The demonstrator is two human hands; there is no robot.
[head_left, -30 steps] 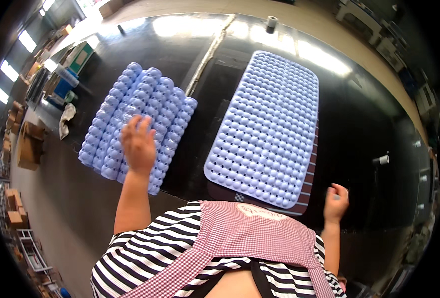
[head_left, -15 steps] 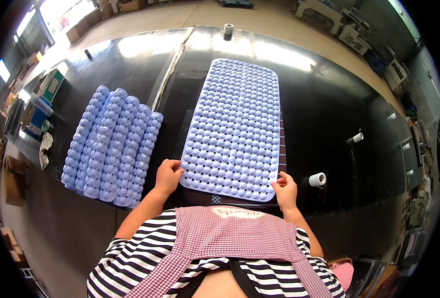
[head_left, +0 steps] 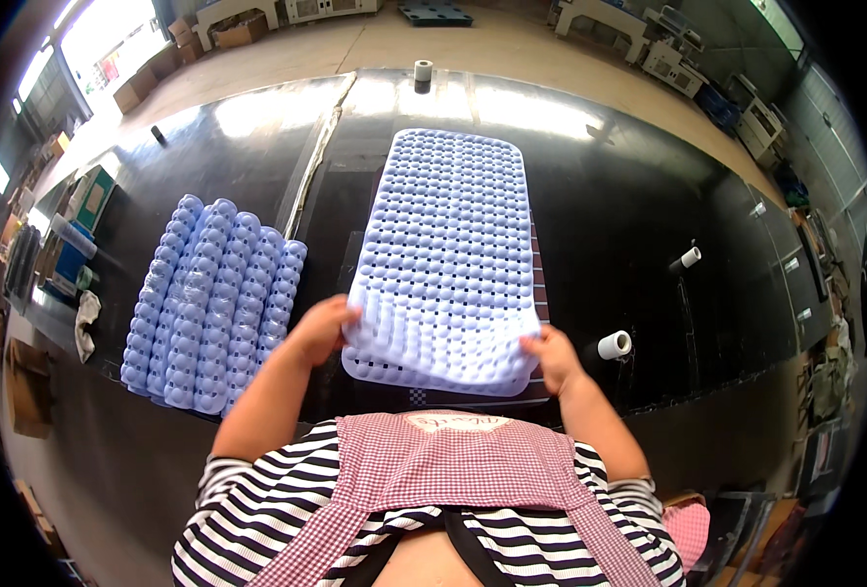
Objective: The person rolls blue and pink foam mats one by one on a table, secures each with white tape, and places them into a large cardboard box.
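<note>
A light-blue bubbled bath mat (head_left: 448, 220) lies lengthwise away from me on a black table. My left hand (head_left: 326, 328) is closed on its near left edge, and my right hand (head_left: 554, 357) pinches the near right edge. Between them the near end is raised, sagging in the middle and smeared by motion. Under it another bubbled blue layer (head_left: 375, 370) shows flat on the table; it looks like a second mat. To the left of my left arm lie several rolled blue bath mats (head_left: 208, 303), side by side.
White tape rolls stand on the black table (head_left: 639, 196): one near my right hand (head_left: 615, 344), one farther right (head_left: 690, 256), one at the far edge (head_left: 423, 70). A pale cloth (head_left: 87, 326) and boxes (head_left: 91, 201) sit at the left edge. Machines (head_left: 673, 54) stand beyond.
Both hands have moved up and away from me, lifting the mat's near end. Another blue layer has come into sight beneath it. The whole view has shifted slightly.
</note>
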